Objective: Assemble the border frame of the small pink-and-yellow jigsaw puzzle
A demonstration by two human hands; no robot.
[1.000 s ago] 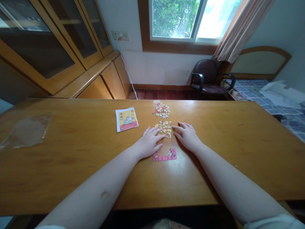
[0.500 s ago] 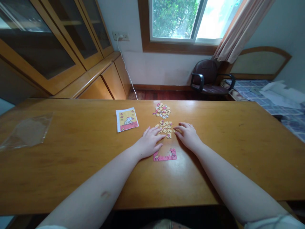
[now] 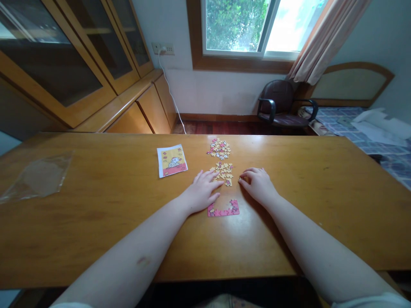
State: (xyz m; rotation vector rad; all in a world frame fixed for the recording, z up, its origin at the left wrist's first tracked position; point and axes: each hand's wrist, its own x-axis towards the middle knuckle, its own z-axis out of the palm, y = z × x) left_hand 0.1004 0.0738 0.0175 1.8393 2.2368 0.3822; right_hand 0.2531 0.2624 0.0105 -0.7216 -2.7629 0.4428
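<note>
My left hand (image 3: 201, 191) lies flat on the wooden table (image 3: 96, 214), fingers spread, its fingertips touching the near pile of yellow puzzle pieces (image 3: 224, 170). To the right of that pile my right hand (image 3: 257, 185) rests with its fingers curled in a pinch; something small may be between them. A joined pink strip of puzzle pieces (image 3: 224, 208) lies between my two wrists. Farther back sits a second pile of loose pieces (image 3: 219, 148).
A small reference picture card (image 3: 171, 160) lies left of the piles. A clear plastic bag (image 3: 35, 176) is at the table's far left. Behind the table are wooden cabinets (image 3: 80, 64), a dark office chair (image 3: 280, 105), a bed (image 3: 369, 128) and a window.
My right hand has drawn back a little to the right from the near pile and curled its stretched fingers into a pinch. My left hand has stayed in place.
</note>
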